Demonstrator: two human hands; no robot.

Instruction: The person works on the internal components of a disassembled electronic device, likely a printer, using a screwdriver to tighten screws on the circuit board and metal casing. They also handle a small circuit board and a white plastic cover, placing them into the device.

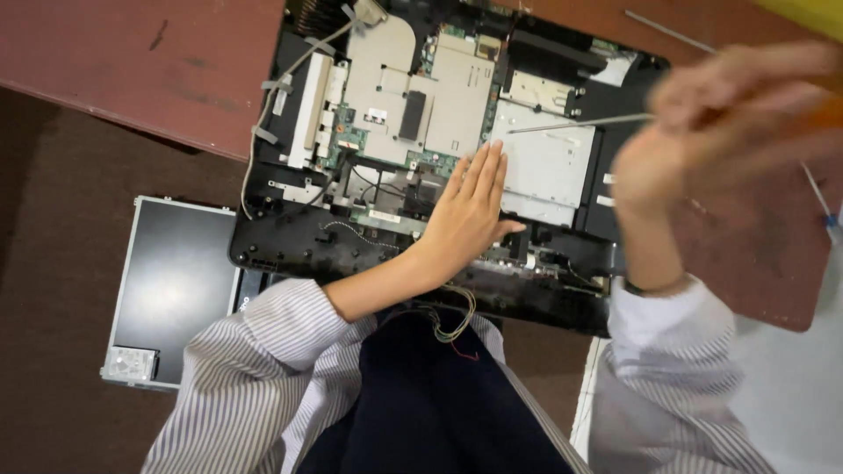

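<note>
An opened black computer chassis [290,241] lies on a reddish-brown table, its circuit boards and silver metal plates [457,88] exposed. My left hand [470,206] rests flat, fingers together, on the boards near the chassis middle. My right hand [702,132] is raised above the right side, blurred by motion, and holds a screwdriver with an orange handle. The screwdriver's thin metal shaft [580,123] points left over a silver drive plate [549,162]. Loose coloured wires [452,320] hang from the chassis front edge.
A detached flat display panel [171,285] lies on the dark floor at lower left, with a small drive [132,362] on its corner. The table edge [123,118] runs diagonally at upper left. A thin rod [667,31] lies on the table at upper right.
</note>
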